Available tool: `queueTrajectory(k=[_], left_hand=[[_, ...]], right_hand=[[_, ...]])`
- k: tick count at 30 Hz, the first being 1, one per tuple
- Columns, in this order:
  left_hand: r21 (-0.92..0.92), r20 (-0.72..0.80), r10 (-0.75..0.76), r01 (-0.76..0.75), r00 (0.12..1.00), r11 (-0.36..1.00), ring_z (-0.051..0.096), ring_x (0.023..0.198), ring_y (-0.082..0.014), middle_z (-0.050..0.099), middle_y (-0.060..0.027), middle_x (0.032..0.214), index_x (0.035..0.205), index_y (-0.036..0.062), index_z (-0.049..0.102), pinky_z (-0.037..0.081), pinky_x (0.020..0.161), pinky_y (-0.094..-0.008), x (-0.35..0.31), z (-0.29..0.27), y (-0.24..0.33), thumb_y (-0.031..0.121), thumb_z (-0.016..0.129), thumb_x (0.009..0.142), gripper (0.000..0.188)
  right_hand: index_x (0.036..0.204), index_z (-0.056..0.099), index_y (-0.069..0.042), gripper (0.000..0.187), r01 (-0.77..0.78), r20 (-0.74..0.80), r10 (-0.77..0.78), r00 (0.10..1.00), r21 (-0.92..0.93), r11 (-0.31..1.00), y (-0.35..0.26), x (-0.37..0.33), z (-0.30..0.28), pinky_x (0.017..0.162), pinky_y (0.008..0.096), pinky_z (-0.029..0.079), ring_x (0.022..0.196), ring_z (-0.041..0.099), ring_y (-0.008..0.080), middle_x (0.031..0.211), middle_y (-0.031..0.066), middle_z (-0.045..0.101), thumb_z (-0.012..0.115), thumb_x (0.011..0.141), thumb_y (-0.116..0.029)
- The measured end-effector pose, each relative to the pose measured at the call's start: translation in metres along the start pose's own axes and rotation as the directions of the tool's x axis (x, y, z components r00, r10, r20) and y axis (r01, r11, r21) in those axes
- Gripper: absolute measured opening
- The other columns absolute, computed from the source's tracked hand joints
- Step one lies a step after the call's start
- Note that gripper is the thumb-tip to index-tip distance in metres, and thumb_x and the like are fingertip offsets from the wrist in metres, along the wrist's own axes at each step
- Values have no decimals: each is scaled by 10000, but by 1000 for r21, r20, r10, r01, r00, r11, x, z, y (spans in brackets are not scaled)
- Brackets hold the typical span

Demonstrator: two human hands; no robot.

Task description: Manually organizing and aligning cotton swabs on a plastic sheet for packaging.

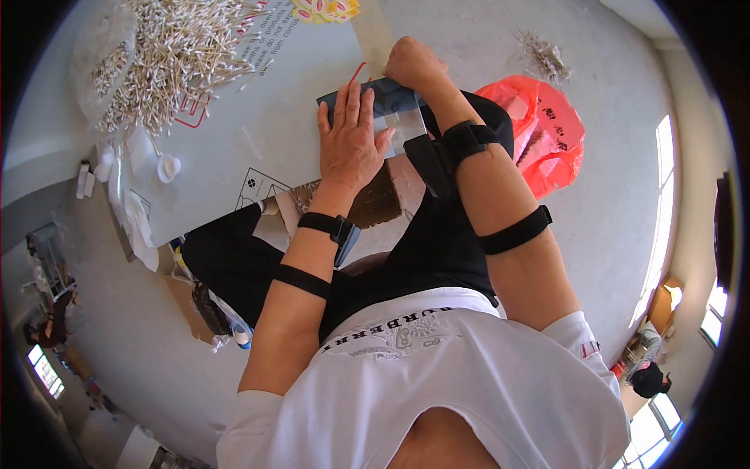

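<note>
My left hand lies flat with its fingers stretched over a dark, glossy plastic packet at the table's near right edge. A clear, see-through part of the packet shows at its lower right. Beside the packet's far right end, my right hand is curled into a fist. Whatever its fingers hold, if anything, is hidden. A thin red strip sticks up just beyond my left fingertips. Farther left, a large heap of cotton swabs spreads over the grey table.
Yellow-and-red labels lie at the table's far edge. A red plastic bag stands right of my leg. Loose swabs lie on the floor beyond it. A white roll sits near the left edge. Cardboard is under the table edge.
</note>
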State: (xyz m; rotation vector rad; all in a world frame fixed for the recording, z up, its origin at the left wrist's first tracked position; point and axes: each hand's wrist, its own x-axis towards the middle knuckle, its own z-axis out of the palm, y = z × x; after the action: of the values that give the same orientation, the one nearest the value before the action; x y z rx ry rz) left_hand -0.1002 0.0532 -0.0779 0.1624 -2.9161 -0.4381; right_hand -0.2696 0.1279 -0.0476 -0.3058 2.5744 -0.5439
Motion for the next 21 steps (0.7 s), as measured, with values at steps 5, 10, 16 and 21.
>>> queueTrajectory(k=[5,10,16,21], left_hand=[[2,-1,4,-4,1000,1000,248,1393,-252,300,-115,1493,1377,65,402,152,1122,-505,0,-1,-1,377,625,839,661],[1,-9,6,-6,1000,1000,246,1393,-256,299,-115,1493,1379,64,400,151,1122,-511,-1,-1,-1,375,619,843,658],[-12,-27,2,-3,1000,1000,243,1394,-256,309,-118,1486,1380,64,400,151,1123,-512,-2,0,-3,379,615,845,657],[-33,-14,0,0,1000,999,229,1398,-254,301,-120,1488,1385,86,399,150,1123,-518,0,0,-2,375,607,851,642]], right_hand=[[1098,665,-126,357,-73,-15,72,997,-125,990,-12,2,-3,951,545,332,1125,576,340,1169,128,639,571,761,-196],[1091,670,-132,356,-119,37,124,992,-99,988,-14,11,-3,948,553,325,1131,573,329,1172,109,642,586,751,-192],[1051,676,-118,331,-79,-123,69,990,-77,994,-14,-1,8,931,517,349,1105,579,333,1125,112,655,610,734,-184],[1004,688,-93,306,-33,-118,19,993,-116,993,-9,-3,9,915,494,367,1081,585,337,1089,131,661,634,724,-205]])
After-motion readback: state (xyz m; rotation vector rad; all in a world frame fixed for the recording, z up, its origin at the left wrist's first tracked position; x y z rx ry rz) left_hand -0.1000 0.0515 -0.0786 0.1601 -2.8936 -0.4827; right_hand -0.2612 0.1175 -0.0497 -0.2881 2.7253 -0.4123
